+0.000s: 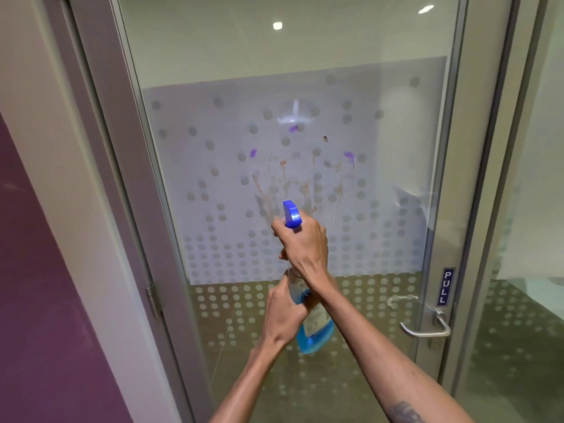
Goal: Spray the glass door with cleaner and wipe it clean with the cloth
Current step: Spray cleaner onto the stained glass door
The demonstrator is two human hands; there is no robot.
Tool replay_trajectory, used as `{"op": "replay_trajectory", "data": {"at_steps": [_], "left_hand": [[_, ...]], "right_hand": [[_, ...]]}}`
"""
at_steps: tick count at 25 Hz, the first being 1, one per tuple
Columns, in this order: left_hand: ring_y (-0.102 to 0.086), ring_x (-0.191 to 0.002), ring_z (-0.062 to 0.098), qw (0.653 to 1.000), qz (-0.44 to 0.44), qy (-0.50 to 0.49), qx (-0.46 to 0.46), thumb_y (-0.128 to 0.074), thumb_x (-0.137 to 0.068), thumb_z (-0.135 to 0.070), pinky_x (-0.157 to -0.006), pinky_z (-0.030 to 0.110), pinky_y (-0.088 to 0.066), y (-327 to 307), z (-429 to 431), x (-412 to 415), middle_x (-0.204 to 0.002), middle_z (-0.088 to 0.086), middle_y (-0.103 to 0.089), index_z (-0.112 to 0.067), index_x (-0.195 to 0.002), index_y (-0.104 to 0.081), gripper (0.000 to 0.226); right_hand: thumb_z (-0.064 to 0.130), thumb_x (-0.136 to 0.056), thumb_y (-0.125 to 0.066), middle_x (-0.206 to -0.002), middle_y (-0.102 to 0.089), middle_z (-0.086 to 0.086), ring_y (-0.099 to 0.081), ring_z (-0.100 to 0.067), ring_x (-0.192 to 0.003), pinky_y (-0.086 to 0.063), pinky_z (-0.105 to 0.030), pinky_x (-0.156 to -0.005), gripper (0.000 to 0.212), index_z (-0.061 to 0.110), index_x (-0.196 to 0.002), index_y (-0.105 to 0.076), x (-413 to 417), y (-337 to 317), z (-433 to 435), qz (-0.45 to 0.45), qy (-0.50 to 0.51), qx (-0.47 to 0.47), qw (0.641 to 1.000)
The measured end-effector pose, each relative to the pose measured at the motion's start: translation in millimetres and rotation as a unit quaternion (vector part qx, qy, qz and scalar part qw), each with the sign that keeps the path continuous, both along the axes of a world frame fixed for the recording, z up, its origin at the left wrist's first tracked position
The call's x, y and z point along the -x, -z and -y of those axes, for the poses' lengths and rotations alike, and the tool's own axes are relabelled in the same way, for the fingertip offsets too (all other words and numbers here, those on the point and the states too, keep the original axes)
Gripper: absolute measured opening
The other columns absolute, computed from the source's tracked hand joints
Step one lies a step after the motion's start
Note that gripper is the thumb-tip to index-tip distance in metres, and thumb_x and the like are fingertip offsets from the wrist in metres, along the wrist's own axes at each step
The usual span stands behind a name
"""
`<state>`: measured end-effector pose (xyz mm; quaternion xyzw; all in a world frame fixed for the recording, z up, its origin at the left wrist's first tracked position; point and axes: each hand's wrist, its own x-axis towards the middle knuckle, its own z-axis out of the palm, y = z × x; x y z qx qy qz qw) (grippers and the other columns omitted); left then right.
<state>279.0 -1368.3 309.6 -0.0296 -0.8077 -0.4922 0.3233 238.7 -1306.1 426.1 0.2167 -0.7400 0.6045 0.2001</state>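
The glass door fills the middle of the head view, frosted and patterned with dots. Brown streaks and purple blotches mark it at chest height. A clear spray bottle of blue cleaner with a blue trigger head is held upright in front of the stains, nozzle facing the glass. My right hand wraps the neck and trigger. My left hand grips the bottle's body from the left. No cloth is in view.
A metal lever handle and a blue PULL sign sit on the door's right stile. The grey door frame with a hinge stands at left, beside a purple wall. Another glass panel is at right.
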Motion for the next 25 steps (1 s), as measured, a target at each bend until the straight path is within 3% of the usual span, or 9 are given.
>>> {"op": "replay_trajectory", "data": {"at_steps": [3, 7, 10, 11, 15, 19, 21, 25], "left_hand": [[-0.073, -0.075, 0.006, 0.999, 0.026, 0.019, 0.012, -0.067, -0.078, -0.043, -0.066, 0.028, -0.063, 9, -12, 4, -0.087, -0.010, -0.074, -0.039, -0.109, -0.057, 0.034], [-0.073, -0.078, 0.006, 0.996, 0.053, 0.067, 0.021, -0.071, -0.080, -0.036, -0.067, 0.023, -0.062, 11, -30, 17, -0.090, -0.013, -0.074, -0.043, -0.113, -0.055, 0.037], [-0.074, -0.082, 0.024, 0.992, 0.078, 0.088, 0.035, -0.071, -0.082, -0.039, -0.070, 0.036, -0.064, 17, -40, 26, -0.095, 0.002, -0.077, -0.036, -0.124, -0.056, 0.045], [-0.073, -0.082, 0.024, 0.992, 0.079, 0.087, 0.036, -0.070, -0.081, -0.040, -0.070, 0.034, -0.064, 21, -42, 28, -0.095, 0.003, -0.076, -0.031, -0.128, -0.057, 0.049], [-0.073, -0.092, 0.005, 0.993, 0.090, 0.074, -0.008, -0.072, -0.082, -0.033, -0.077, 0.019, -0.061, 37, -33, 27, -0.107, -0.006, -0.074, -0.020, -0.132, -0.058, 0.053], [-0.074, -0.098, 0.009, 0.994, 0.100, 0.026, -0.026, -0.073, -0.083, -0.026, -0.084, 0.023, -0.061, 48, -9, 18, -0.113, -0.004, -0.074, -0.023, -0.132, -0.058, 0.052], [-0.074, -0.093, 0.008, 0.995, 0.100, -0.004, -0.030, -0.072, -0.084, -0.018, -0.080, 0.022, -0.062, 45, 7, 19, -0.106, -0.006, -0.074, -0.020, -0.128, -0.060, 0.046], [-0.070, -0.086, -0.009, 0.996, 0.084, -0.019, -0.011, -0.073, -0.086, -0.013, -0.072, 0.011, -0.057, 17, 41, 29, -0.098, -0.012, -0.072, -0.021, -0.121, -0.061, 0.038]], "right_hand": [[0.035, -0.088, -0.062, -0.063, -0.071, -0.015, -0.069, -0.008, -0.041, -0.059, -0.042, -0.051, 0.035, 0.004, -0.070, -0.062, 7, 14, -14, 0.038, 0.019, 0.032, 0.999], [0.038, -0.084, -0.062, -0.063, -0.071, -0.011, -0.068, -0.006, -0.039, -0.053, -0.031, -0.051, 0.030, 0.010, -0.072, -0.065, 18, 25, -39, 0.066, 0.076, 0.084, 0.991], [0.035, -0.085, -0.061, -0.061, -0.069, -0.015, -0.066, -0.005, -0.036, -0.047, -0.026, -0.050, 0.034, 0.006, -0.067, -0.060, 28, 32, -51, 0.079, 0.125, 0.080, 0.986], [0.034, -0.085, -0.060, -0.059, -0.067, -0.017, -0.066, -0.005, -0.036, -0.046, -0.026, -0.050, 0.036, 0.004, -0.065, -0.057, 30, 35, -52, 0.079, 0.128, 0.076, 0.986], [0.033, -0.086, -0.064, -0.059, -0.069, -0.011, -0.069, -0.007, -0.041, -0.052, -0.029, -0.047, 0.030, 0.007, -0.070, -0.063, 30, 48, -39, 0.070, 0.060, 0.051, 0.994], [0.030, -0.091, -0.063, -0.054, -0.065, -0.007, -0.070, -0.010, -0.043, -0.051, -0.029, -0.047, 0.032, 0.013, -0.064, -0.057, 25, 57, -7, 0.046, 0.029, -0.002, 0.999], [0.031, -0.091, -0.063, -0.050, -0.056, 0.000, -0.071, -0.012, -0.044, -0.050, -0.030, -0.048, 0.034, 0.013, -0.063, -0.053, 24, 52, 10, 0.032, 0.004, -0.011, 0.999], [0.030, -0.090, -0.063, -0.055, -0.056, 0.003, -0.072, -0.016, -0.047, -0.047, -0.029, -0.050, 0.029, 0.009, -0.073, -0.056, 28, 23, 35, 0.011, -0.040, -0.014, 0.999]]}}
